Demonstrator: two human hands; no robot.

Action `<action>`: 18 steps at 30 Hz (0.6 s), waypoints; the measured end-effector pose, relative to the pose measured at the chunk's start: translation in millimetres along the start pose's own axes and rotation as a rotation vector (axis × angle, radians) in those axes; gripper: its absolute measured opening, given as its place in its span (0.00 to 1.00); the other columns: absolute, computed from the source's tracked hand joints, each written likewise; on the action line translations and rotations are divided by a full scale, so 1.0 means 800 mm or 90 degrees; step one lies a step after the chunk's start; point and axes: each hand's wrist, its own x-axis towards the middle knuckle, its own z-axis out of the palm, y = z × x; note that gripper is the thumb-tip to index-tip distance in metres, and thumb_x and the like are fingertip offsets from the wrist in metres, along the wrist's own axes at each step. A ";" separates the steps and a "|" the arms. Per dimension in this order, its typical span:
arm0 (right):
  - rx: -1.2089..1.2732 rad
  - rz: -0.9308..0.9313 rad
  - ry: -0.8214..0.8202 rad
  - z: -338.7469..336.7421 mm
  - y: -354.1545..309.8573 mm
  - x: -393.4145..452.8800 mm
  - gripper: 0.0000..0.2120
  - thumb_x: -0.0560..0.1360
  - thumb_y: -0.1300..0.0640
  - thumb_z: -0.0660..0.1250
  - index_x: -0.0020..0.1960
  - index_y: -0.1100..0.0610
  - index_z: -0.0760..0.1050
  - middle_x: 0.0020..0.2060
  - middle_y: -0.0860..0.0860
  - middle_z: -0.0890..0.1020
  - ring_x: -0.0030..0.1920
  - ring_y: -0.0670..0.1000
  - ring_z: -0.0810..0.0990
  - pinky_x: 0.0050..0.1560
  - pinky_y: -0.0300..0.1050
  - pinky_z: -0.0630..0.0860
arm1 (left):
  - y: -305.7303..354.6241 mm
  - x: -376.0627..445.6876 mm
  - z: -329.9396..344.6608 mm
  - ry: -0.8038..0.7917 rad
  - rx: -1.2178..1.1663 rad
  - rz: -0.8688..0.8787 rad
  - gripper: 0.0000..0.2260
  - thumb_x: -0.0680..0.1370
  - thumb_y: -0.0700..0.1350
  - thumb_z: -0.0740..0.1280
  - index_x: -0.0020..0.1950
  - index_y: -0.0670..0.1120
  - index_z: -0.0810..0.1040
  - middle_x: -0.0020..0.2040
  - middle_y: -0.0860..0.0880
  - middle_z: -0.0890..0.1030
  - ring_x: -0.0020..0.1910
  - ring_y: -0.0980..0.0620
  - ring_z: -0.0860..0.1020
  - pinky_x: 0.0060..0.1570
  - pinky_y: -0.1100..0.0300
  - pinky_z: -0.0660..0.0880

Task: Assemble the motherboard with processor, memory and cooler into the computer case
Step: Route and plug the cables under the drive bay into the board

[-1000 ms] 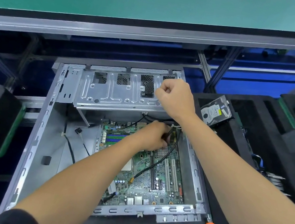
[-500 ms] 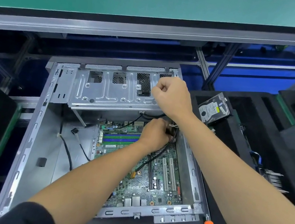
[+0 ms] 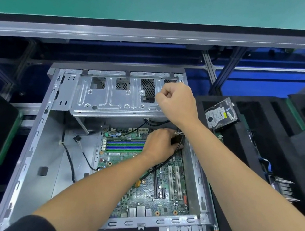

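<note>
Two bare forearms in view, entering from the bottom edge. Left arm: dark, near-black sleeve (image 3: 34, 227) bunched at about elbow level near the bottom-left, fabric plain with no visible print or cuff detail; forearm bare from there to the wrist. Right arm: bare along its whole visible length, no sleeve edge showing within the picture. Left hand (image 3: 159, 144): no glove, no ring, no watch or strap visible at the wrist. Right hand (image 3: 176, 101): likewise ungloved, wrist uncovered, knuckles and back of hand showing, no jewellery seen. Fingernails not discernible on either hand.
</note>
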 end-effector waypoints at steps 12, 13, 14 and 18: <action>-0.002 0.003 -0.002 -0.003 -0.003 -0.001 0.09 0.68 0.58 0.63 0.33 0.62 0.73 0.25 0.49 0.72 0.30 0.48 0.68 0.34 0.46 0.73 | -0.007 0.004 0.002 -0.038 0.064 0.021 0.11 0.72 0.52 0.71 0.49 0.47 0.81 0.48 0.48 0.83 0.48 0.44 0.79 0.41 0.55 0.72; -0.003 0.003 -0.001 -0.003 -0.004 -0.001 0.08 0.68 0.58 0.63 0.33 0.62 0.73 0.25 0.49 0.72 0.30 0.48 0.69 0.34 0.47 0.74 | -0.007 0.003 0.003 -0.035 0.068 0.022 0.12 0.72 0.53 0.71 0.49 0.47 0.81 0.47 0.48 0.83 0.47 0.44 0.79 0.41 0.55 0.72; -0.005 0.004 -0.001 -0.003 -0.004 -0.001 0.08 0.68 0.58 0.63 0.33 0.62 0.73 0.25 0.49 0.72 0.30 0.48 0.69 0.35 0.47 0.74 | -0.006 0.004 0.003 -0.033 0.072 0.021 0.12 0.72 0.53 0.71 0.48 0.46 0.81 0.47 0.48 0.82 0.47 0.44 0.79 0.41 0.55 0.72; -0.005 0.007 -0.001 -0.005 -0.005 -0.001 0.09 0.68 0.57 0.63 0.33 0.62 0.73 0.25 0.50 0.72 0.29 0.48 0.68 0.35 0.47 0.75 | -0.005 0.005 0.004 -0.037 0.064 -0.002 0.09 0.73 0.52 0.70 0.44 0.47 0.81 0.45 0.48 0.83 0.46 0.45 0.80 0.40 0.56 0.72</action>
